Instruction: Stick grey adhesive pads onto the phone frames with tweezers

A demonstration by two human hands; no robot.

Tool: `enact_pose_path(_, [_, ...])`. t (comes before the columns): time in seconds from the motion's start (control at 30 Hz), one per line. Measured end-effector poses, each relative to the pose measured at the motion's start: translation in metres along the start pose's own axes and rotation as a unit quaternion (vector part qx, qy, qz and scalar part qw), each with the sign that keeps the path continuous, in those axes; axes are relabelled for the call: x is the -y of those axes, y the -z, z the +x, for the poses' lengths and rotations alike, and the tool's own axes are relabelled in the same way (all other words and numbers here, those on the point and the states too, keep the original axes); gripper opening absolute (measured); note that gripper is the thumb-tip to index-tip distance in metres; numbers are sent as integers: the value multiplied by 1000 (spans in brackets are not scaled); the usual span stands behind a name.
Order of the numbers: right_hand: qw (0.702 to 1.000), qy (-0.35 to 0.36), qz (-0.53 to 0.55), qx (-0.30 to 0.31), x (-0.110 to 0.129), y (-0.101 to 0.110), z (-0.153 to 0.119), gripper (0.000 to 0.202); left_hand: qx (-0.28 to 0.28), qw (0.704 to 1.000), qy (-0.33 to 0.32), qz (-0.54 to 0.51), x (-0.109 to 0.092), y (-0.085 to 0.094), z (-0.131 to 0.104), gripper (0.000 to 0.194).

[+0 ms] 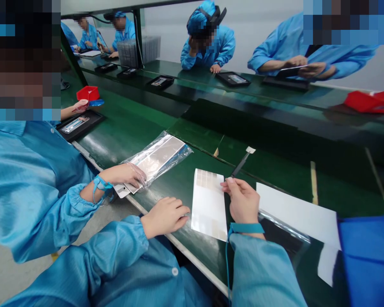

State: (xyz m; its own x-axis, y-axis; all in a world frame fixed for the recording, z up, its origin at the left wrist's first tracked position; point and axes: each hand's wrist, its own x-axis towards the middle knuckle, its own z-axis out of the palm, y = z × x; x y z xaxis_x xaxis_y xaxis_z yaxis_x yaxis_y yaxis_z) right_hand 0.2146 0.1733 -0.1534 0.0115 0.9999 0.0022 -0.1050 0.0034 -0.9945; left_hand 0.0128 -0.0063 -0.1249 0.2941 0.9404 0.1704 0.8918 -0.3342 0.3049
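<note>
My right hand (244, 199) is closed round dark tweezers (240, 165) that point up and away from me. At their tips is a small whitish piece (251, 150). Just left of that hand lies a white sheet (208, 209) with rows of pale beige patches at its far end. My left hand (165, 215) rests palm down at the table's near edge, its fingers slightly bent and holding nothing. It is close to the sheet's left side, apart from it. A blue wrist strap (247, 228) with a cord circles my right wrist.
At left, a co-worker's hand (128, 175) rests on a clear plastic bag (166, 149) of flat sheets. White paper (301, 213) and a dark glossy pouch (283, 234) lie right of my right hand. A blue object (369, 260) borders the right. Opposite are black trays (233, 79) and red bins (371, 101).
</note>
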Motion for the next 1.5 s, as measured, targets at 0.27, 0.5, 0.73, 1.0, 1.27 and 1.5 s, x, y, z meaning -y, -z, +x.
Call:
enact_pose_path(0.27, [1000,12,-2,10,2,0,-2,33,-3,1000,0,9,-1,1,0,23])
enact_pose_path(0.5, [1000,19,-15,8,4,-1,-2,34,0,1000,0,10,-1,2,0,23])
enact_pose_path(0.73, [1000,17,-17,8,3,-1,-2,35,2,1000,1,8,-2,3,1,22])
enact_pose_path(1.0, [1000,18,-16,10,2,0,-2,33,-2,1000,1,6,-1,0,0,21])
enact_pose_path(1.27, [999,24,-27,8,3,0,-2,34,0,1000,4,0,-2,2,0,21])
enact_pose_path(1.5, [1000,19,-24,6,4,0,-1,34,-1,1000,5,5,-2,1,0,20])
